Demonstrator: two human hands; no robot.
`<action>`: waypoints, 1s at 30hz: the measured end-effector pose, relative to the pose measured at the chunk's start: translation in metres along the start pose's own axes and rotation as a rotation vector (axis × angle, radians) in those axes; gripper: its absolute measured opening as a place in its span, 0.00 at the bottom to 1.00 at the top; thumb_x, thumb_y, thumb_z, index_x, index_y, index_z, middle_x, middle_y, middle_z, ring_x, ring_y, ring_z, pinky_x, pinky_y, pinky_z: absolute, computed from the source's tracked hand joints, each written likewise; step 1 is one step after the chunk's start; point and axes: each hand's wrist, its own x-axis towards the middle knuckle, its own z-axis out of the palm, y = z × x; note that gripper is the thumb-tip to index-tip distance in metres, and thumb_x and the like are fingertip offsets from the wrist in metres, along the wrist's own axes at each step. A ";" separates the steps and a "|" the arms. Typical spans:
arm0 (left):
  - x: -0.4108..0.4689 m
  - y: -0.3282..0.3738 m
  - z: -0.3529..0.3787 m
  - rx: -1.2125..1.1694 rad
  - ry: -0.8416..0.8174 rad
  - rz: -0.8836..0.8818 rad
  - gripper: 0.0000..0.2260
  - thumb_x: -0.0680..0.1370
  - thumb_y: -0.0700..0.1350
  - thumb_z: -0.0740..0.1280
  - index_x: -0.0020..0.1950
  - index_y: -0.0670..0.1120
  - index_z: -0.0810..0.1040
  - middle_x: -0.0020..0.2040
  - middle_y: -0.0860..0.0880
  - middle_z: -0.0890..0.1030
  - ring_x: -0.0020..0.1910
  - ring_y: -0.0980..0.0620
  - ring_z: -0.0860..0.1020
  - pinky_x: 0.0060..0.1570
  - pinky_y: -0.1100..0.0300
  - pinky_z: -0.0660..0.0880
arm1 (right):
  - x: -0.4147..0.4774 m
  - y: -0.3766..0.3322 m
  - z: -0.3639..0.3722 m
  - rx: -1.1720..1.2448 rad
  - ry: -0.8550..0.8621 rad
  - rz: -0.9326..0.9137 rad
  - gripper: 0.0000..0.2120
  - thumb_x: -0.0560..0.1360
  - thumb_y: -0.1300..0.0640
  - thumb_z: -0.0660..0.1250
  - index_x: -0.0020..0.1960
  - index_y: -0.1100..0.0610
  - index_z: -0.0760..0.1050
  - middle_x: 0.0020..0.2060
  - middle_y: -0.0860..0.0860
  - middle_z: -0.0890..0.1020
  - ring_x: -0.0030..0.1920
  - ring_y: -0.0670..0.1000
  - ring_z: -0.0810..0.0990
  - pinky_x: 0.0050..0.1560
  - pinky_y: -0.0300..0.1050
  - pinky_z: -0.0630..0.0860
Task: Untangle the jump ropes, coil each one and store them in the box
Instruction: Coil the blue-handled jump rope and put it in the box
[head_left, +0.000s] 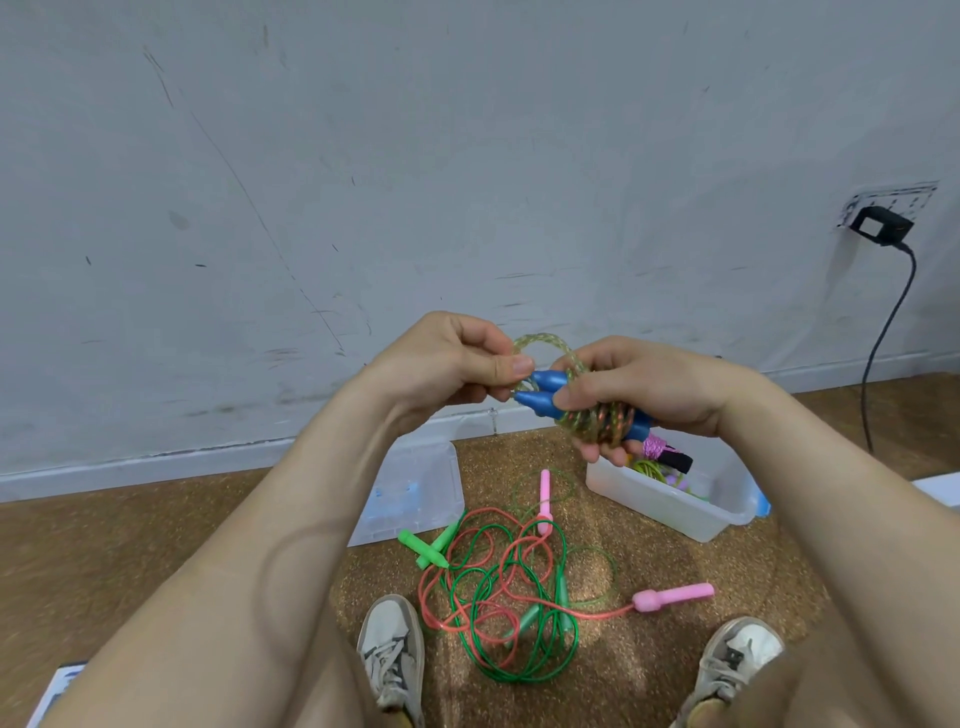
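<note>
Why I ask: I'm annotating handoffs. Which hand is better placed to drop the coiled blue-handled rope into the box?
Right, probably. The right hand wraps the blue-handled rope bundle and hangs nearest the box; the left hand only pinches the loose loop end.

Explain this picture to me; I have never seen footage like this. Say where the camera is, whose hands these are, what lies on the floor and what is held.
No machine here: a person wears one camera on the head, looking down at their own hands. The right hand grips a glittery rope wound round its blue handles; the left hand pinches a loose loop of it. On the floor lies a tangle of green and red ropes with pink handles and green handles. Behind it stand a clear box, already holding ropes, and its lid.
</note>
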 end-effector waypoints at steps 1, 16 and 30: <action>0.001 -0.001 0.000 -0.043 -0.013 -0.004 0.05 0.62 0.43 0.74 0.31 0.46 0.79 0.26 0.48 0.77 0.25 0.56 0.73 0.27 0.68 0.68 | 0.000 0.001 -0.001 0.011 -0.010 -0.002 0.10 0.73 0.54 0.67 0.46 0.60 0.71 0.32 0.63 0.80 0.24 0.54 0.74 0.23 0.40 0.67; 0.003 -0.004 0.014 0.151 0.071 0.093 0.05 0.71 0.33 0.73 0.40 0.42 0.82 0.34 0.46 0.79 0.33 0.54 0.75 0.32 0.66 0.74 | 0.016 0.009 0.019 -0.087 0.256 -0.018 0.30 0.70 0.30 0.59 0.51 0.57 0.76 0.33 0.58 0.82 0.28 0.53 0.77 0.34 0.45 0.68; 0.005 -0.009 0.002 -0.372 0.112 0.035 0.04 0.75 0.34 0.68 0.43 0.41 0.79 0.36 0.46 0.81 0.35 0.54 0.79 0.37 0.66 0.78 | 0.019 0.004 0.018 0.047 0.403 -0.032 0.18 0.82 0.46 0.55 0.48 0.57 0.76 0.33 0.62 0.82 0.29 0.56 0.77 0.26 0.40 0.67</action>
